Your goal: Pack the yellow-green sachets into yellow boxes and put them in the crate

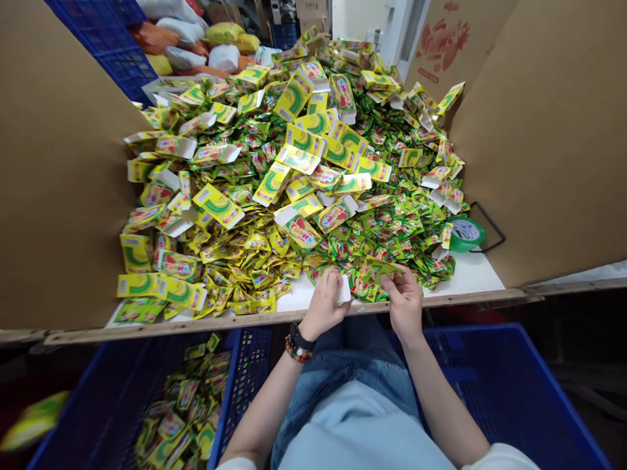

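My left hand point(324, 301) is closed around a small box, whose white end flap point(344, 289) shows beside the fingers. Green candy packets point(373, 277) are pinched between the thumb and fingers of my right hand point(404, 301), just above the table's front edge. Beyond both hands lies a big heap of small green packets point(392, 225), yellow packets point(245, 251) and printed yellow-green boxes point(304, 140), several with white flaps open. Most of the box in my left hand is hidden by the fingers.
A green tape roll point(466, 234) lies at the right by a black wire frame. Cardboard walls point(548, 143) flank the table point(470, 277). Below are a left blue crate point(112, 398) holding filled boxes and a right blue crate point(504, 391). A blurred yellow-green object point(34, 421) is at far left.
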Available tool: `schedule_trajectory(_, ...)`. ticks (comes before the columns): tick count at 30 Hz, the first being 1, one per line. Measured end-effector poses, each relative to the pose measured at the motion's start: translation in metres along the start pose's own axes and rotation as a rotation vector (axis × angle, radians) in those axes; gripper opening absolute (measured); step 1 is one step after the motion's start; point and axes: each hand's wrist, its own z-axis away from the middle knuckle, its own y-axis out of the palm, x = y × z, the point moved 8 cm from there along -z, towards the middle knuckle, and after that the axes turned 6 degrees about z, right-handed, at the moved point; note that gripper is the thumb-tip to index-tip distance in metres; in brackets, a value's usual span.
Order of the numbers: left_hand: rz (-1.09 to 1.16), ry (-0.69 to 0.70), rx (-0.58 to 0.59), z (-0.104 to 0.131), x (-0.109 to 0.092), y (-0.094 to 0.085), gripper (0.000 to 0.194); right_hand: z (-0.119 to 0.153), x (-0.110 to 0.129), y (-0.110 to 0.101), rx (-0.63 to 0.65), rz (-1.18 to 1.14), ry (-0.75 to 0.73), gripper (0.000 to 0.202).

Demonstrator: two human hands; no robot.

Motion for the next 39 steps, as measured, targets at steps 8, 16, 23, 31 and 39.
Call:
schedule_trajectory(8,-0.097,0.066,-0.179,0.012,-0.006,-0.002,0.062,0.003,0.035,0.035,0.266,0.354,-0.255,0.017)
schedule_trajectory(16,-0.125,0.113,-0.292,0.024,-0.008,0.015,0.062,-0.005,0.041,0.054,0.603,0.897,-0.344,0.011)
schedule_trajectory(23,0.021,-0.002,-0.446,0.035,0.006,0.011,0.059,0.02,0.047,0.072,0.319,1.014,-0.437,0.024)
schedule_trajectory(31,0.055,-0.078,-0.402,0.045,0.02,0.004,0.045,0.036,0.025,0.066,0.25,0.777,-0.557,0.013)
schedule_trajectory(39,-0.032,-0.023,-0.409,0.047,0.017,0.005,0.055,0.032,0.025,0.075,0.521,0.566,-0.448,0.031)
